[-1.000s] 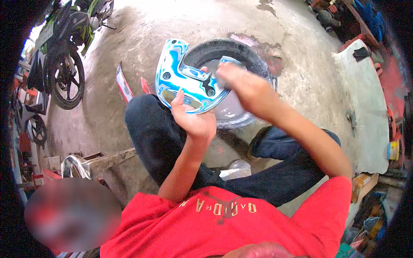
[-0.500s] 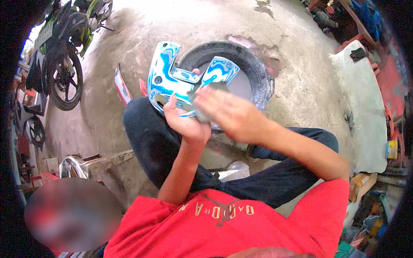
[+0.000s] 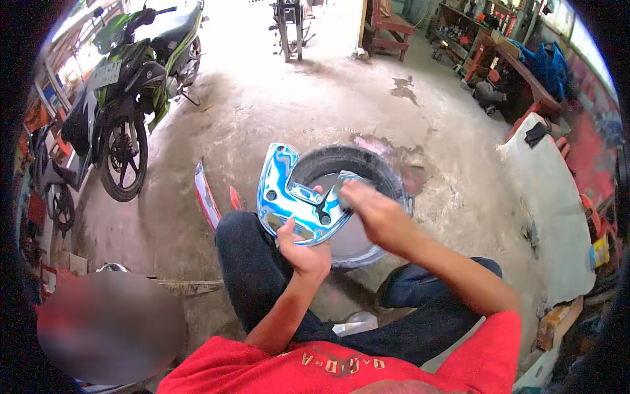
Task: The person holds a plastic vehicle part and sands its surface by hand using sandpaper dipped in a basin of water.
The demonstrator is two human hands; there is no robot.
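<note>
A glossy blue and silver curved panel (image 3: 275, 197) with several holes is held over a round black basin (image 3: 394, 187) of cloudy liquid. My left hand (image 3: 303, 253) grips the panel's lower edge, thumb on its face and a fingertip showing behind it. My right hand (image 3: 374, 210), slightly blurred, lies at the panel's right end with its fingers pressed together on a grey pad (image 3: 344, 197), mostly hidden under them.
A green and black motorcycle (image 3: 121, 98) stands at the upper left. Red and white panels (image 3: 207, 197) lie left of the basin. On the right are a long pale sheet (image 3: 548, 210), a cardboard box (image 3: 558, 323) and a cluttered red bench (image 3: 518, 72).
The view has tilted up, showing more of the room. My right hand with the pad has moved from the panel's lower middle to its right end, near where it was a second ago.
</note>
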